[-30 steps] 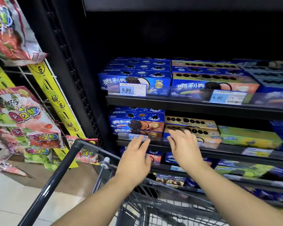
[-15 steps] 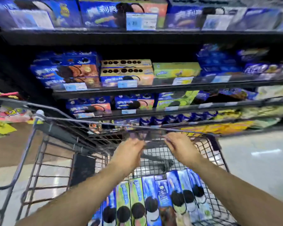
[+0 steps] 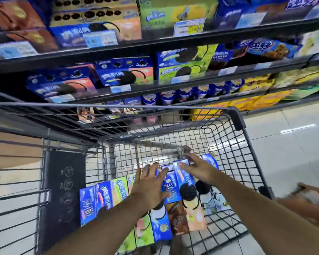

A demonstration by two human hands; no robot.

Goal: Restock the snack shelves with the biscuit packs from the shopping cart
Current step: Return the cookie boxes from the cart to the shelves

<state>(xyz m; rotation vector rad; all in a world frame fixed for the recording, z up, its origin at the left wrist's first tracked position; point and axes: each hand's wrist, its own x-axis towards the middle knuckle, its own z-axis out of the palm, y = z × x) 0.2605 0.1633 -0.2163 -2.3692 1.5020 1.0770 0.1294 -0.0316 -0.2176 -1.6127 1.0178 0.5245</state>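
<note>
Several biscuit packs in blue, green and orange lie side by side on the floor of the wire shopping cart. My left hand reaches down into the cart with fingers spread over the top ends of the middle blue packs. My right hand is stretched out with straight fingers over a blue pack at the far end of the row. Neither hand grips a pack. Above the cart, the snack shelves hold rows of similar biscuit boxes behind price tags.
The cart's black child-seat panel stands at the left. White tiled floor runs to the right of the cart. Another person's hand holding something blurred shows at the right edge. Yellow packs fill the lowest shelf.
My view has tilted down from the shelves into the cart. Both hands have dropped from the cart's top rim down onto the biscuit packs inside.
</note>
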